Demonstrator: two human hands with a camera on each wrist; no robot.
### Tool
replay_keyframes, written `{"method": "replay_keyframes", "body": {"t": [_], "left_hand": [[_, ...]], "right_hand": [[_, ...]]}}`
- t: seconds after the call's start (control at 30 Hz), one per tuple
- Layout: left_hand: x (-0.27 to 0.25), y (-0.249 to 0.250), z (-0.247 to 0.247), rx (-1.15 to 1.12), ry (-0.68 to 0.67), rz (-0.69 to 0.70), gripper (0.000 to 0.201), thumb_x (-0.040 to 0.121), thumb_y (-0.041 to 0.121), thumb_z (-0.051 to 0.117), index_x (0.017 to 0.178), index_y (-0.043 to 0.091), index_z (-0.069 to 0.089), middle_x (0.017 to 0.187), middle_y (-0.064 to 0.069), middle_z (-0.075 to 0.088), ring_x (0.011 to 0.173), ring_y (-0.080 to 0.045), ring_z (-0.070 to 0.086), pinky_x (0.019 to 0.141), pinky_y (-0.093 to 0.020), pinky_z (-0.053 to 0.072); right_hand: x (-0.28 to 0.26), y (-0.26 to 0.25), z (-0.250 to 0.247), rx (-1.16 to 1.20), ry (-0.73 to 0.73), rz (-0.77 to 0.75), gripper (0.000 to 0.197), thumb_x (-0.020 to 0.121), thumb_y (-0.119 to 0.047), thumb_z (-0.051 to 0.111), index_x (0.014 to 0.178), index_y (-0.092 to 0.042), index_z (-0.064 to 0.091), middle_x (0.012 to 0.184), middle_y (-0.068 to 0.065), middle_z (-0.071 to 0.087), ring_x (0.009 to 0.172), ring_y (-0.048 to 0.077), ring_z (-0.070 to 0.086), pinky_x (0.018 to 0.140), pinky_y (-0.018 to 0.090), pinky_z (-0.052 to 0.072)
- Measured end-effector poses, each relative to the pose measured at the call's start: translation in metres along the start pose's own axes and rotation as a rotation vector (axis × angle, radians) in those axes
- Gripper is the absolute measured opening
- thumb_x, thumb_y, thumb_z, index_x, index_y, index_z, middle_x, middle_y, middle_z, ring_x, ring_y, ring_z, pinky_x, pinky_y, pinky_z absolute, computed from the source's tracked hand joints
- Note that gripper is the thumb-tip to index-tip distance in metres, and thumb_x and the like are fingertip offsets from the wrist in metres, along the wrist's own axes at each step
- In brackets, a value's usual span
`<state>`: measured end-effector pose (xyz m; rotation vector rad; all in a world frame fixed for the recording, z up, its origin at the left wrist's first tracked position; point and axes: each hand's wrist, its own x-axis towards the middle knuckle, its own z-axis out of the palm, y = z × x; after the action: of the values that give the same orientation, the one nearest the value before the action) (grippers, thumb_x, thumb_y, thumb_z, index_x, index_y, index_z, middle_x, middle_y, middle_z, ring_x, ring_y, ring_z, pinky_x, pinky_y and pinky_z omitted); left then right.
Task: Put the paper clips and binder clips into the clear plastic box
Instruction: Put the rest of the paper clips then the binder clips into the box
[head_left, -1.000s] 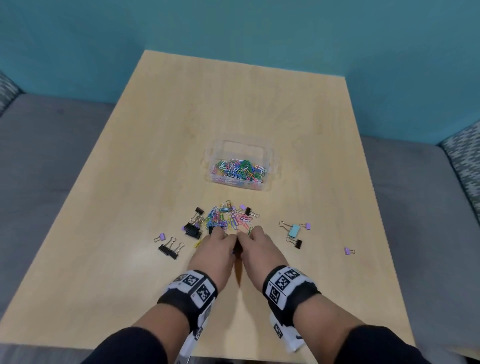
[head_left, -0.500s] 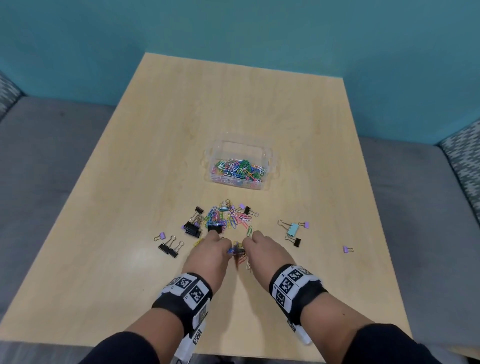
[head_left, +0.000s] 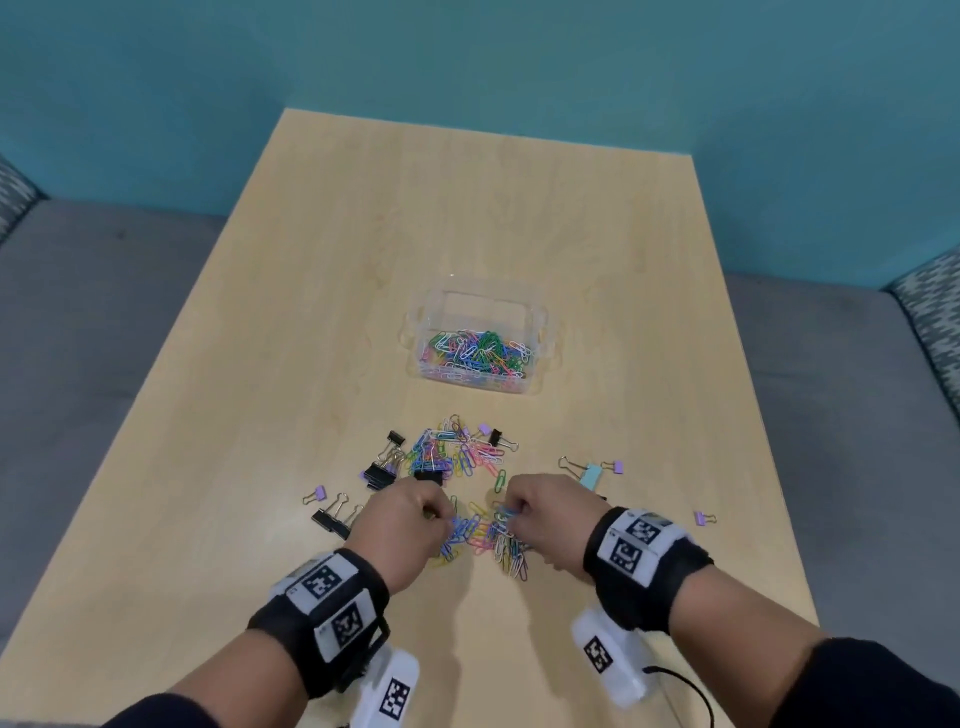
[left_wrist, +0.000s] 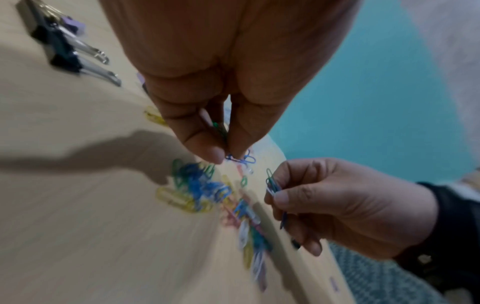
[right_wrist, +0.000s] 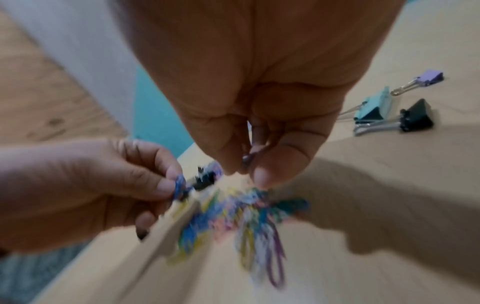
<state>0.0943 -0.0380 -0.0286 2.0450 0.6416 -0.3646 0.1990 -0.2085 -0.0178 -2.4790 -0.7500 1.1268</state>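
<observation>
A few paper clips (left_wrist: 240, 159) are pinched in the left hand (head_left: 402, 530), and a small bunch of clips (left_wrist: 272, 185) is pinched in the right hand (head_left: 550, 512), both just above a loose clip pile (head_left: 485, 540) on the table (head_left: 260, 415). More clips and binder clips (head_left: 384, 467) are scattered beyond the hands. Farther back the clear box (head_left: 480, 306) is seen, partly filled with clips.

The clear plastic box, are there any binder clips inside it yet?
No, in the head view the clear plastic box holds only coloured paper clips; the binder clips lie on the table.
</observation>
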Motion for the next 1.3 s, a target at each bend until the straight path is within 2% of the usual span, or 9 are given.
{"method": "replay_keyframes", "body": {"t": [0.13,0.27,0.43,0.5,0.6,0.83,0.93,1.07,1.3], "left_hand": [[0.021,0.032,-0.034,-0.249,-0.018,-0.042,0.021,0.076,-0.002,0.065,0.063,0.015,0.064,0.046,0.003,0.057,0.042,-0.012,0.054,0.050,-0.027,0.045],[0.064,0.073,-0.067,-0.207,0.146,0.059,0.017,0.077,0.000,0.068,0.067,0.013,0.066,0.058,-0.001,0.064,0.049,-0.014,0.059,0.060,-0.034,0.057],[0.109,0.107,-0.077,-0.092,0.211,0.145,0.015,0.074,0.006,0.066,0.067,0.019,0.066,0.067,0.000,0.066,0.067,-0.027,0.067,0.070,-0.044,0.058],[0.116,0.105,-0.076,-0.085,0.172,0.128,0.013,0.078,0.011,0.068,0.085,0.022,0.069,0.085,0.000,0.067,0.078,-0.027,0.067,0.079,-0.043,0.056],[0.111,0.083,-0.077,-0.082,0.224,0.105,0.026,0.082,0.018,0.067,0.108,0.021,0.067,0.107,-0.003,0.064,0.089,-0.025,0.065,0.088,-0.038,0.052],[0.019,0.013,-0.038,0.190,0.258,0.320,0.024,0.085,0.018,0.059,0.108,0.018,0.066,0.108,0.002,0.059,0.099,-0.013,0.056,0.085,-0.017,0.036],[-0.013,-0.014,-0.003,0.364,0.110,0.384,0.033,0.083,0.022,0.056,0.115,0.023,0.059,0.123,0.002,0.056,0.114,-0.015,0.050,0.099,-0.026,0.041],[-0.034,-0.024,0.021,0.583,0.089,0.419,0.043,0.071,0.021,0.073,0.111,0.022,0.057,0.124,-0.004,0.056,0.115,-0.023,0.054,0.092,-0.033,0.051],[-0.048,-0.036,0.026,0.697,0.075,0.436,0.048,0.073,0.028,0.069,0.119,0.019,0.055,0.129,-0.005,0.053,0.122,-0.025,0.051,0.095,-0.036,0.050]], "right_hand": [[0.019,-0.007,-0.042,0.355,-0.051,0.111,0.007,0.083,-0.016,0.055,0.076,-0.018,0.055,0.061,0.010,0.057,0.047,0.023,0.053,0.051,0.046,0.051],[0.048,-0.022,-0.096,0.299,0.154,0.049,0.007,0.088,-0.012,0.057,0.081,-0.013,0.057,0.060,0.009,0.061,0.047,0.021,0.060,0.056,0.041,0.056],[0.084,-0.044,-0.130,0.019,0.306,-0.026,0.008,0.087,-0.017,0.056,0.092,-0.013,0.061,0.085,0.006,0.065,0.082,0.029,0.066,0.075,0.040,0.055],[0.089,-0.046,-0.130,0.015,0.320,-0.021,0.025,0.088,-0.027,0.058,0.109,-0.014,0.061,0.099,0.008,0.067,0.088,0.027,0.065,0.079,0.036,0.053],[0.079,-0.033,-0.120,-0.047,0.338,0.006,0.040,0.091,-0.030,0.054,0.127,-0.012,0.056,0.118,0.010,0.063,0.102,0.029,0.060,0.085,0.033,0.047],[0.015,0.002,-0.012,-0.405,0.228,-0.307,0.045,0.090,-0.023,0.051,0.130,-0.005,0.045,0.134,0.015,0.048,0.121,0.033,0.048,0.097,0.042,0.046],[0.014,0.004,0.028,-0.534,0.135,-0.393,0.067,0.090,-0.038,0.039,0.144,-0.001,0.027,0.152,0.021,0.028,0.142,0.035,0.023,0.113,0.047,0.028],[0.023,-0.007,0.038,-0.603,0.148,-0.299,0.074,0.091,-0.049,0.012,0.150,-0.005,0.009,0.160,0.014,0.003,0.147,0.030,0.000,0.117,0.049,0.011],[-0.006,-0.011,0.050,-0.640,0.090,-0.288,0.067,0.092,-0.047,0.022,0.144,-0.004,0.029,0.151,0.017,0.031,0.140,0.037,0.025,0.111,0.055,0.027]]}}
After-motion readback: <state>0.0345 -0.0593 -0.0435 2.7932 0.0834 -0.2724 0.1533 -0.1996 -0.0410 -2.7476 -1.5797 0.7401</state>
